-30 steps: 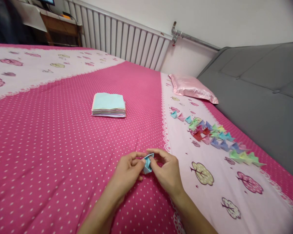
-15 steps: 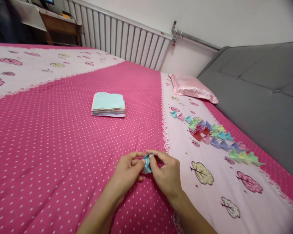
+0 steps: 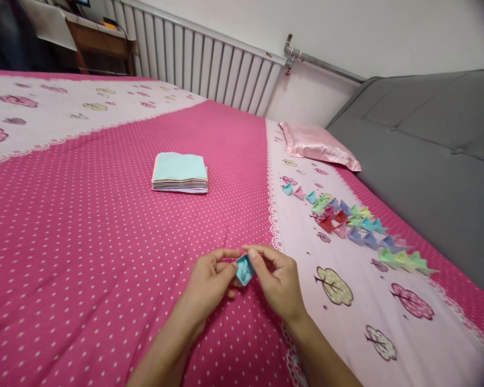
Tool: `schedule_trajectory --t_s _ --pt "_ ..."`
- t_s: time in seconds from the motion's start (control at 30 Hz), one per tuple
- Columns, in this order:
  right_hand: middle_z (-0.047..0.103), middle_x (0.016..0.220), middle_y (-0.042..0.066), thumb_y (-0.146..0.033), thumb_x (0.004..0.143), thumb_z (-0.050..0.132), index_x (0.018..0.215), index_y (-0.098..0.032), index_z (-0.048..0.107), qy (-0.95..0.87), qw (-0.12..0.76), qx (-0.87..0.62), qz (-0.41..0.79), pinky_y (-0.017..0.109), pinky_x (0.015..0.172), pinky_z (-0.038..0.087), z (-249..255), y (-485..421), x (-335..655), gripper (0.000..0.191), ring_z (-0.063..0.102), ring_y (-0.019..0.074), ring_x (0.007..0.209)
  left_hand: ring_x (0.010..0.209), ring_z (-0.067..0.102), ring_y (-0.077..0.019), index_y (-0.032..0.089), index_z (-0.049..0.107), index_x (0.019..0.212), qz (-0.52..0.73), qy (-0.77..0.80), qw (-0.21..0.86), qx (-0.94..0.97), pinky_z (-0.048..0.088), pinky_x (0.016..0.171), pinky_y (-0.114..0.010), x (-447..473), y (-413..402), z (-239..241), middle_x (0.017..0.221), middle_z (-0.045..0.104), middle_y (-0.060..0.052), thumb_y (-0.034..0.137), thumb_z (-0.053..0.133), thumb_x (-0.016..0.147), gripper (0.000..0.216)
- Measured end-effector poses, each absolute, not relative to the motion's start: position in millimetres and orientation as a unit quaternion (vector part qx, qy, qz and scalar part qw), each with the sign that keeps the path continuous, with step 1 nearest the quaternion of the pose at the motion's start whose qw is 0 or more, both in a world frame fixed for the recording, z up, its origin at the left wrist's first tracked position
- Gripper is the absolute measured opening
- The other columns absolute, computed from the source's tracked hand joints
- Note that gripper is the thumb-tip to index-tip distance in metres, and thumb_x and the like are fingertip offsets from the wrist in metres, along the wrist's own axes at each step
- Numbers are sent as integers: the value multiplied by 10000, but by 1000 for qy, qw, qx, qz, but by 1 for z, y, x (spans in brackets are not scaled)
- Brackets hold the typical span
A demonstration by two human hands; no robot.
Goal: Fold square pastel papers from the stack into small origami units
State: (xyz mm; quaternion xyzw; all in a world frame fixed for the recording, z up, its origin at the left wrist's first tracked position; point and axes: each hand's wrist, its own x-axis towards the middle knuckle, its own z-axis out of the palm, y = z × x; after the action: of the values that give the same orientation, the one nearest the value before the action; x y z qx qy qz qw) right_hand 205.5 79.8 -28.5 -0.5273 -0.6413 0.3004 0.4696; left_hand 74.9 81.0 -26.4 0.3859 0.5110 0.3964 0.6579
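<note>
A small piece of folded light-blue paper [image 3: 245,270] is held between my two hands, above the pink dotted bedspread [image 3: 116,252]. Its top faces me as an opened, four-sided hollow with creases inside. My left hand [image 3: 213,274] pinches its left side between thumb and fingers. On the other side, my right hand [image 3: 276,277] has its thumb and forefinger at the upper right edge of the paper. Some fingertips are hidden behind the paper.
A stack of coloured paper sheets [image 3: 179,172] lies ahead, light blue on top. To the right, several small folded paper boats [image 3: 347,217] stand in rows on the pale printed strip. Beyond them are a pink pillow [image 3: 318,145] and a grey headboard [image 3: 427,118].
The blue paper has been spread from a narrow fold into a wider, four-sided hollow. My right thumb has shifted up from its front to its upper right edge.
</note>
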Motion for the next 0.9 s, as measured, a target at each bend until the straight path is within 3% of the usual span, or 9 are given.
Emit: schedule_trajectory --t_s 0.33,0.6,0.77,0.9 --pt "701 757 53 -288 771 571 876 -167 663 -588 470 -495 434 278 603 536 -27 83 208 185 662 176 678 453 504 -94 89 566 957 401 519 646 390 403 441 -193 74 81 -26 525 544 7 195 520 731 254" --pt "671 935 74 -223 756 578 876 -174 656 -605 454 -483 441 291 691 530 -28 82 208 151 645 180 820 384 410 -66 85 551 979 417 522 630 397 355 423 -186 73 82 -31 439 406 77 267 540 754 290" --pt "667 926 68 -226 741 603 851 -177 662 -592 457 -480 459 279 685 529 -31 84 207 133 639 175 831 390 426 -64 85 557 963 432 521 628 384 332 430 -175 72 83 -31 436 442 62 267 555 753 278" --pt "667 886 56 -258 729 626 829 -179 658 -567 484 -490 451 276 677 525 -34 84 206 131 633 172 810 488 517 -93 105 559 938 448 512 637 363 387 468 -191 72 83 -27 588 569 -4 336 604 721 320"
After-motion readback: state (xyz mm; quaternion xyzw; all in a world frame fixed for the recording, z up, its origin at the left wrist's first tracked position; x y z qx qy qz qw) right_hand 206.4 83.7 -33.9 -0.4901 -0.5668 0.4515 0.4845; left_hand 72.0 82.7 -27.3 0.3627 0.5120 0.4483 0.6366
